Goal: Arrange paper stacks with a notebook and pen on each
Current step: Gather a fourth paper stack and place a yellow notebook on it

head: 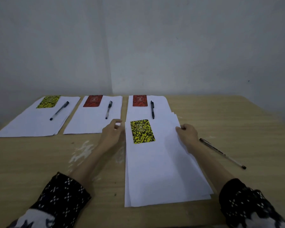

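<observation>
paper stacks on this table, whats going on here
A person is laying out sets on a wooden table. Three paper stacks along the far edge each carry a notebook and a pen. Both hands now hold the nearest stack: the left hand at its left edge, the right hand at its right edge. A yellow notebook lies on it, but its pen lies on the table to the right.

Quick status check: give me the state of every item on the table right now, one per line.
Left stack: yellow notebook and pen on it.
Middle stack: red notebook, pen on it.
Far right stack: red notebook, pen on it.
Near stack: uneven, yellow notebook on it, no pen.
Loose pen: on table.
Left hand, right hand: gripping near stack's edges.
</observation>
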